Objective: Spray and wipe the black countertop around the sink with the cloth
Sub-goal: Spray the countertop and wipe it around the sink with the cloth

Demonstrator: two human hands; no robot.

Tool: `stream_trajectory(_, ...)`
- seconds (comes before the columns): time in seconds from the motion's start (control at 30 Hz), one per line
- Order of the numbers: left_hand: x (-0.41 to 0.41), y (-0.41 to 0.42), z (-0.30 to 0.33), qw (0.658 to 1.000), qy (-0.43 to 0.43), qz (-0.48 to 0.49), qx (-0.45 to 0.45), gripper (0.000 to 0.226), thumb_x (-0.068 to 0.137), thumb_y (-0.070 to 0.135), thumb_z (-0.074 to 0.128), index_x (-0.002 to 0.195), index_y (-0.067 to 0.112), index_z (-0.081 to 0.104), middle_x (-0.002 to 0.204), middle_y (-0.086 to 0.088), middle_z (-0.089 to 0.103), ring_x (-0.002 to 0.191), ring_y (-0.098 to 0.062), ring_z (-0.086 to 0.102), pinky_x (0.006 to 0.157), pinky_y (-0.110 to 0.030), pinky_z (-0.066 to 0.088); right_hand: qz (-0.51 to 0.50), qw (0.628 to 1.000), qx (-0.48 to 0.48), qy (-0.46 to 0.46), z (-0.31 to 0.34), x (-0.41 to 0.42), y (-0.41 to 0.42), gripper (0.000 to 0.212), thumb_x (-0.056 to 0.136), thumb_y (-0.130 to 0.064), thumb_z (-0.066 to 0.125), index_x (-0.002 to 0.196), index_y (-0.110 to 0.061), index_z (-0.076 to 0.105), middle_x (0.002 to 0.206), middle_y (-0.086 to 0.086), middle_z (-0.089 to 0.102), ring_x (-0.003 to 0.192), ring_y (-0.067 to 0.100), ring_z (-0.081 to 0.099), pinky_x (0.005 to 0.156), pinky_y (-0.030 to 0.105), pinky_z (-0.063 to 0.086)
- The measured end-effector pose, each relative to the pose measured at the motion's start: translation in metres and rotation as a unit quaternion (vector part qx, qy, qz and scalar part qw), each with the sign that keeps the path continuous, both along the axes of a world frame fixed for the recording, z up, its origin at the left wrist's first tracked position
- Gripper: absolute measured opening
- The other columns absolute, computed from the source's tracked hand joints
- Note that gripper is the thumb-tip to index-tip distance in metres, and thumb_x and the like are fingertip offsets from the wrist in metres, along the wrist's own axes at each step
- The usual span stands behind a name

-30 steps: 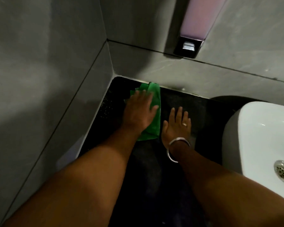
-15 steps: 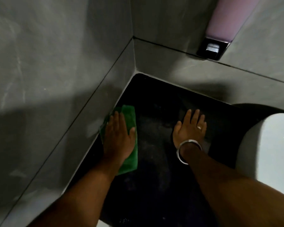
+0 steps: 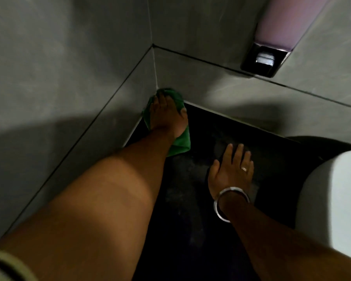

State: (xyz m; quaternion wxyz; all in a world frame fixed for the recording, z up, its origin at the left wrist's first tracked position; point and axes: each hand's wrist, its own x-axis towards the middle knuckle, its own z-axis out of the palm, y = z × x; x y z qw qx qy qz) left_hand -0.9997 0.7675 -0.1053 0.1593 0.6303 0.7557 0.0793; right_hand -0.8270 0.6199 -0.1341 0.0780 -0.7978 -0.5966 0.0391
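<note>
Where the two grey tiled walls (image 3: 69,63) meet at the back corner, the left hand (image 3: 167,116) lies palm-down on a crumpled green cloth (image 3: 179,142), its fingers stretched flat and close together, pressing the fabric onto the matte black stone countertop (image 3: 190,209) rather than pinching it. The cloth sits at about eleven o'clock from the middle of the counter, its far edge pushed right into the corner and touching both walls, its near edge showing below the wrist. The right hand (image 3: 232,171) rests flat on the bare counter at about two o'clock, well apart from the cloth, fingers extended and slightly spread, holding nothing. It wears a thin ring (image 3: 244,169) on one finger and a silver metal bangle (image 3: 227,201) at the wrist. At three o'clock the rounded outer wall of a white ceramic sink (image 3: 328,199) stands on the counter, near the right hand but not touching it. High at one o'clock, a dark, shiny square fitting (image 3: 264,59) with a pale pink panel above it is mounted on the back wall.
</note>
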Motion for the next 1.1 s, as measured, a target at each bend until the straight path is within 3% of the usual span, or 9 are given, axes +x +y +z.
stream_trajectory(0.17, -0.004, -0.062, 0.000, 0.994, 0.032, -0.087, 0.060, 0.074, 0.088, 0.048, 0.048, 0.146, 0.004, 0.036, 0.152, -0.021, 0.037, 0.140, -0.040, 0.031, 0.115, -0.048, 0.022, 0.004, 0.999, -0.037, 0.000, 0.009, -0.004, -0.002, 0.068, 0.088, -0.039, 0.038, 0.149, -0.012, 0.026, 0.159, 0.019, 0.021, 0.146, 0.039, 0.016, 0.118, 0.051, 0.013)
stream_trajectory(0.47, 0.005, -0.035, 0.000, 0.998, 0.018, -0.064, 0.016, 0.079, 0.092, 0.053, 0.042, 0.156, 0.011, 0.020, 0.164, -0.017, 0.017, 0.150, -0.036, 0.015, 0.119, -0.048, 0.010, 0.006, 1.000, -0.025, -0.009, 0.003, 0.005, -0.001, 0.068, 0.088, -0.039, 0.034, 0.149, -0.011, 0.027, 0.159, 0.020, 0.021, 0.145, 0.041, 0.017, 0.117, 0.052, 0.013)
stream_trajectory(0.53, -0.015, -0.079, 0.002, 0.999, 0.010, -0.044, 0.029, 0.078, 0.093, 0.052, 0.042, 0.155, 0.010, 0.022, 0.163, -0.016, 0.019, 0.150, -0.034, 0.017, 0.119, -0.045, 0.010, 0.006, 1.000, -0.023, -0.003, 0.005, 0.003, 0.000, 0.066, 0.090, -0.037, 0.041, 0.149, -0.011, 0.027, 0.159, 0.020, 0.020, 0.146, 0.040, 0.016, 0.118, 0.052, 0.013)
stream_trajectory(0.63, -0.069, -0.207, 0.005, 0.999, 0.028, -0.002, 0.029, 0.074, 0.094, 0.048, 0.037, 0.153, 0.005, 0.027, 0.160, -0.018, 0.028, 0.147, -0.035, 0.027, 0.120, -0.043, 0.017, 0.015, 1.000, -0.018, 0.014, 0.010, 0.000, -0.002, 0.066, 0.091, -0.034, 0.046, 0.149, -0.009, 0.027, 0.158, 0.021, 0.021, 0.145, 0.041, 0.017, 0.117, 0.053, 0.013)
stream_trajectory(0.73, -0.113, -0.324, 0.007, 0.998, 0.058, 0.010, -0.024, 0.075, 0.093, 0.048, 0.030, 0.153, 0.002, 0.026, 0.159, -0.019, 0.029, 0.146, -0.035, 0.030, 0.119, -0.043, 0.023, 0.018, 0.999, -0.024, 0.033, 0.015, -0.001, -0.004, 0.067, 0.091, -0.033, 0.046, 0.149, -0.006, 0.026, 0.158, 0.024, 0.020, 0.145, 0.043, 0.015, 0.117, 0.055, 0.013)
stream_trajectory(0.8, -0.117, -0.355, 0.004, 0.994, 0.080, 0.035, -0.060, 0.078, 0.091, 0.049, 0.026, 0.154, 0.002, 0.023, 0.160, -0.020, 0.028, 0.146, -0.035, 0.029, 0.119, -0.045, 0.023, 0.026, 0.999, -0.023, 0.039, 0.017, 0.000, -0.007, 0.067, 0.092, -0.033, 0.045, 0.149, -0.005, 0.025, 0.158, 0.024, 0.019, 0.145, 0.044, 0.014, 0.118, 0.055, 0.012)
stream_trajectory(1.1, -0.043, -0.290, 0.000, 0.996, 0.082, 0.026, 0.012, 0.078, 0.091, 0.050, 0.040, 0.152, 0.001, 0.028, 0.157, -0.023, 0.031, 0.145, -0.040, 0.028, 0.120, -0.048, 0.020, 0.042, 0.999, -0.010, 0.033, 0.009, 0.006, -0.002, 0.067, 0.093, -0.035, 0.037, 0.150, -0.004, 0.020, 0.159, 0.025, 0.013, 0.146, 0.045, 0.008, 0.119, 0.056, 0.007)
